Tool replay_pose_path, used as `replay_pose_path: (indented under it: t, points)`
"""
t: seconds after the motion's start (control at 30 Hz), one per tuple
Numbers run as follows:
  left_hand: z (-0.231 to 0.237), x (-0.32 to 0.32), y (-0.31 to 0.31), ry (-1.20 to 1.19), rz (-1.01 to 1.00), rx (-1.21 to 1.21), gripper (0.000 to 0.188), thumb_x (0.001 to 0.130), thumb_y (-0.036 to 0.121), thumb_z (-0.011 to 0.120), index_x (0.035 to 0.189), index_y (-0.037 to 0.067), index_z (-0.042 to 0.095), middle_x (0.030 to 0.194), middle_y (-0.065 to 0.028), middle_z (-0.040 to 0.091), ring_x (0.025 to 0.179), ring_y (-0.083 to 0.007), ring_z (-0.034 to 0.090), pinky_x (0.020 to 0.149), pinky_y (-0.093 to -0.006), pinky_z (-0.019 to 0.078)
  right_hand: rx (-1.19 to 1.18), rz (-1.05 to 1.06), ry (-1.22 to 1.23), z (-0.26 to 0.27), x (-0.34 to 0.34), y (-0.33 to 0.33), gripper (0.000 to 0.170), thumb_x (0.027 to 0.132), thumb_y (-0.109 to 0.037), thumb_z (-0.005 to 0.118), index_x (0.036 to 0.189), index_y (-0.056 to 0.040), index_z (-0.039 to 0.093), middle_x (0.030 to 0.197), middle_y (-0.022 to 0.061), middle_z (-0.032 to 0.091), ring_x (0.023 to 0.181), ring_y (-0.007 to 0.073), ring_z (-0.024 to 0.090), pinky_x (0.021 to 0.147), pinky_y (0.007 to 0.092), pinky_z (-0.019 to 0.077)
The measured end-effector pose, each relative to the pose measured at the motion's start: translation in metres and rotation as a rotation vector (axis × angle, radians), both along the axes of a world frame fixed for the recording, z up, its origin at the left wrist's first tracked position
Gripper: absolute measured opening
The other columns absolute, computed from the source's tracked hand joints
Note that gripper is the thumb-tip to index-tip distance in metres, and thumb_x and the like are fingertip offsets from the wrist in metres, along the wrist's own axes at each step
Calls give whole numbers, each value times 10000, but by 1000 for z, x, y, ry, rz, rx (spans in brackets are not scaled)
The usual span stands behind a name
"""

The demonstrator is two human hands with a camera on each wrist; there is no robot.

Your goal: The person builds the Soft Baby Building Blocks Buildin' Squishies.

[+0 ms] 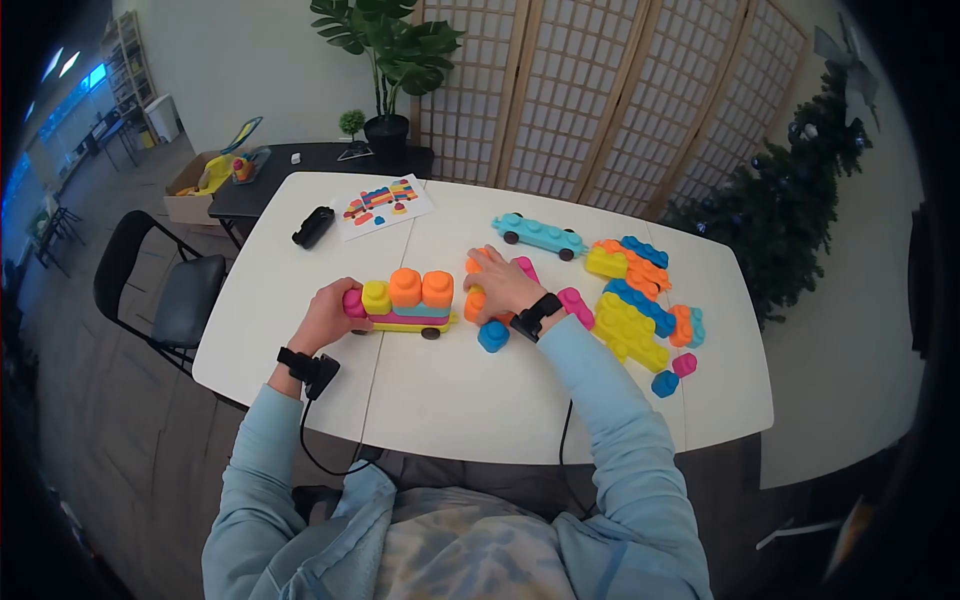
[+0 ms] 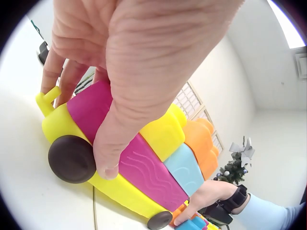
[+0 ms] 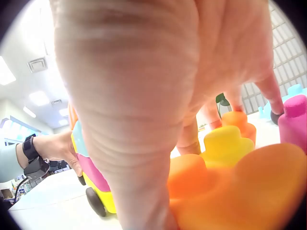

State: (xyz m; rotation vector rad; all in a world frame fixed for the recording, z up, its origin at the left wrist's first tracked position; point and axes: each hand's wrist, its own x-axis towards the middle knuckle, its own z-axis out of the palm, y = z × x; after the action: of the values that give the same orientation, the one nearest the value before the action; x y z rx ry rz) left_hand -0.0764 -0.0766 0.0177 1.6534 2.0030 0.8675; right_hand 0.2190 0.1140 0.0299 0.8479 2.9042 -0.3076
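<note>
My left hand [image 1: 330, 312] grips the left end of a yellow wheeled toy car [image 2: 127, 196], thumb on its near side and fingers on the far side. Stacked on the car are a long magenta block [image 2: 148, 165], a light-blue block [image 2: 184, 170], a yellow block [image 1: 376, 297], two orange blocks [image 1: 406, 287] and a smaller magenta block [image 1: 353, 303] by the fingers. To the right, my right hand [image 1: 505, 285] reaches down with spread fingers over orange blocks [image 3: 240, 191] and a yellow block [image 3: 225, 143], partly hiding them. A blue block [image 1: 493, 336] lies just below that hand.
Magenta blocks [image 1: 576, 308], yellow blocks [image 1: 630, 335] and other loose blocks spread over the right of the white table [image 1: 470, 410]. A teal wheeled base [image 1: 540, 235] stands behind. A picture sheet [image 1: 385, 207] and a black object [image 1: 314, 228] lie at the back left.
</note>
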Motion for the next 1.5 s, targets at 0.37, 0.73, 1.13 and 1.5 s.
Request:
replay_pose_path:
  t: [0.37,0.73,1.13,1.5]
  points:
    - [-12,-4,74,-39,2,35,583,647,118,943,1156,57,666,1090,-137,740,1023,-309,712,912,-384,571,-26,31,-108,28,11,0,661,496,-298,970,1108,-173,753,1470,97,436,1333,359,408,1007,435,511]
    - [-22,8,117,-83,0,69,587,635,139,930,1153,76,662,1092,-137,742,1027,-319,712,911,-389,568,-127,-90,107,8,26,24,676,674,-638,843,1049,-82,754,1409,121,507,1295,352,485,1067,454,463]
    - [-24,30,132,-81,24,90,567,638,145,925,1134,97,654,1081,-116,742,1033,-322,710,921,-396,568,-157,-68,82,14,39,29,655,682,-651,824,1010,-86,775,1286,123,613,1252,339,528,1022,444,460]
    - [-26,44,130,-92,22,77,666,659,142,924,1240,80,605,1182,-145,712,1085,-335,698,949,-408,566,125,113,134,-6,70,-72,449,702,-288,846,1112,-125,765,1528,152,444,1516,404,312,1163,715,290]
